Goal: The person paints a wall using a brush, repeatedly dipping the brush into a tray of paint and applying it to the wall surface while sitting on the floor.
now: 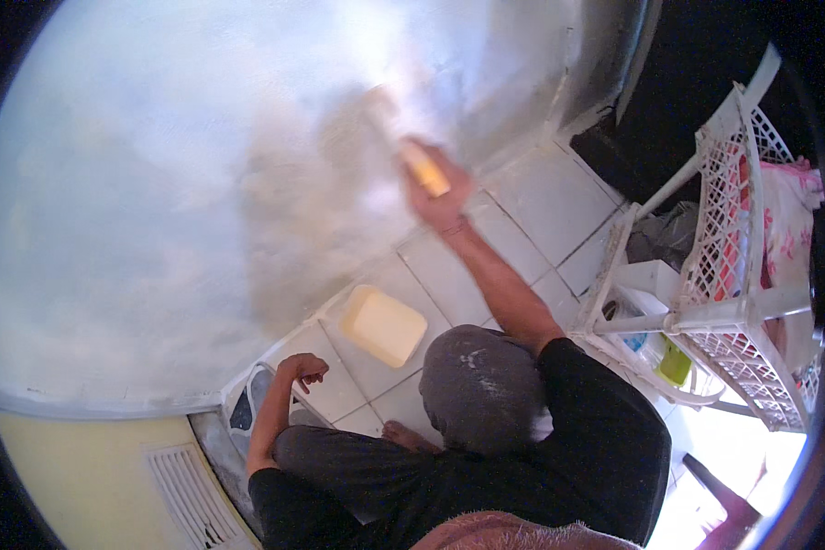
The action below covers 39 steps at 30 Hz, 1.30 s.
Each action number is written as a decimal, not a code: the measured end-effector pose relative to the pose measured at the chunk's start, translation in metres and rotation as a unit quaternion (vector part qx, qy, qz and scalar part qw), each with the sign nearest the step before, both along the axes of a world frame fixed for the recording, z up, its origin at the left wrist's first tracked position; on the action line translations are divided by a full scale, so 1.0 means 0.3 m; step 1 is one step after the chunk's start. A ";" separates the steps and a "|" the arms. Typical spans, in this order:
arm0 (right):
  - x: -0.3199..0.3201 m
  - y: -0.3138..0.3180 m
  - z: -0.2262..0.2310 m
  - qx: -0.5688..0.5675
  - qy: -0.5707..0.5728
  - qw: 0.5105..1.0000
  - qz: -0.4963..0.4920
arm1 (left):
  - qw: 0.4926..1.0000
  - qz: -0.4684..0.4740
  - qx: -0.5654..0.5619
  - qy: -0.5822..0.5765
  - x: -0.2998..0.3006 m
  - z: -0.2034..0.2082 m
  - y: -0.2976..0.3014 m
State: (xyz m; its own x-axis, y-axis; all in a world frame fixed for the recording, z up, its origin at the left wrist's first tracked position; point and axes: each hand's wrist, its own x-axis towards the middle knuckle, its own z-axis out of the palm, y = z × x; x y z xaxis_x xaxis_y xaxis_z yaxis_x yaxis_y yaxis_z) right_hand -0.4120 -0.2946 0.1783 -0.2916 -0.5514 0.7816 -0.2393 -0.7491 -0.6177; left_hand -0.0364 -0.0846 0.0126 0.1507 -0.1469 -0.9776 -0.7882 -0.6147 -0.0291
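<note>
The right hand's [440, 191] grip wraps a yellow-handled tool [427, 173] before the wall [137, 202]; likely light, stiff, best held by its handle. The left hand [308, 368] hangs empty, fingers loosely bent.

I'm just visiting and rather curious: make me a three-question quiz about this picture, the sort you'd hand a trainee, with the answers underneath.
1. Which hand grips the yellow-handled tool, left or right?
2. True or false: the cream container rests on the tiled floor.
3. Fill the gap: the lattice rack at the right of the picture is ____ in colour.

Key:
1. The right hand.
2. True.
3. White.
</note>
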 end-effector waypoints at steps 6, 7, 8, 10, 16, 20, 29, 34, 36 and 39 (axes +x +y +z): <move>0.104 0.093 -0.061 -0.021 0.059 0.964 0.258 | 1.000 -0.009 -0.013 0.026 0.022 0.004 -0.004; 0.064 0.067 -0.074 0.061 0.027 0.967 0.246 | 1.000 -0.002 -0.014 0.000 0.017 0.000 -0.001; 0.018 0.020 -0.080 0.086 -0.029 0.972 0.218 | 1.000 -0.010 -0.019 -0.003 0.017 -0.001 0.001; -0.085 -0.069 -0.087 0.068 -0.129 0.976 0.163 | 1.000 -0.009 -0.018 -0.012 0.014 -0.015 0.008; -0.257 -0.101 -0.083 0.024 -0.233 0.972 0.025 | 0.997 -0.036 -0.033 0.058 0.107 -0.108 0.021; -0.138 0.075 -0.156 0.130 -0.087 0.978 0.135 | 0.996 0.035 -0.056 0.057 0.162 -0.206 0.028; 0.189 0.369 -0.472 0.231 0.491 0.769 0.339 | 0.999 -0.019 -0.047 0.003 0.028 -0.050 0.000; 0.237 0.378 -0.575 0.185 0.521 0.780 0.293 | 0.998 -0.001 -0.060 -0.034 -0.014 0.032 0.016; 0.255 0.360 -0.585 0.186 0.501 0.796 0.285 | 0.996 -0.019 -0.087 -0.028 -0.021 0.053 0.013; 0.278 0.347 -0.587 0.203 0.459 0.815 0.290 | 0.998 0.019 -0.058 -0.013 -0.034 0.083 -0.008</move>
